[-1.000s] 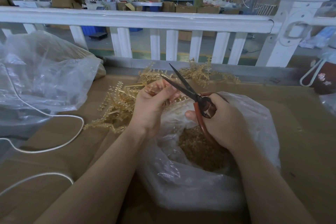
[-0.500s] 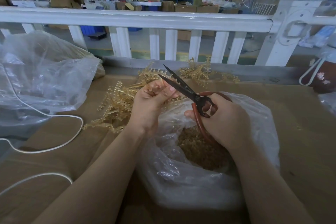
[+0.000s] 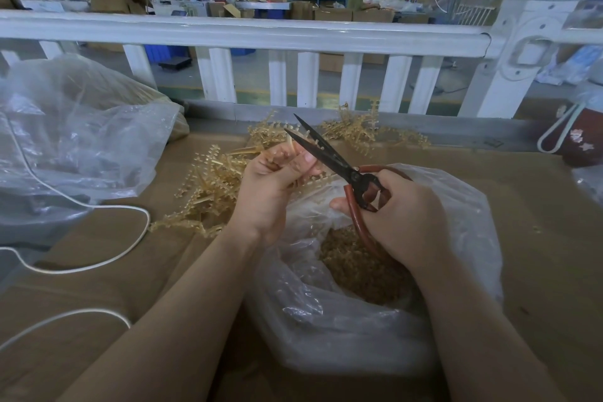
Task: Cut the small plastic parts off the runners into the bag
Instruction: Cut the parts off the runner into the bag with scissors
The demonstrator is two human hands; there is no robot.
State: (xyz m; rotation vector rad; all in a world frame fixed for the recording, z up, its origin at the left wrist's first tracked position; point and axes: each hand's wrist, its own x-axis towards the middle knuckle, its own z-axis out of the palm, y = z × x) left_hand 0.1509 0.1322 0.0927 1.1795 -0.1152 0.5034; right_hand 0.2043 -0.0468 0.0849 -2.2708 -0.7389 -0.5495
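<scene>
The left hand [image 3: 274, 186] pinches a thin amber runner [image 3: 290, 144] between curled fingers and thumb, holding it up over the bag's mouth. The right hand [image 3: 401, 215] grips the scissors [image 3: 329, 153], fingers curled through looped reddish-brown handles; the dark, matte blades stand slightly parted, tips pointing up and away, with the runner between them near the tips. Below both hands sits the bag [image 3: 326, 320], clear crinkled film, its mouth open and its bottom filled with a grainy heap of small tan parts [image 3: 362, 268]. More runners [image 3: 208, 186], translucent yellow and comb-like with short side teeth, lie in a tangled pile on the brown cardboard-covered table [image 3: 538, 238] just left of the left hand and along the far edge. A second, larger bag of clear film [image 3: 75, 140] slumps at the far left, a white cord [image 3: 98, 206] looping beside it. A white railing [image 3: 244, 34] with square balusters runs behind the table
</scene>
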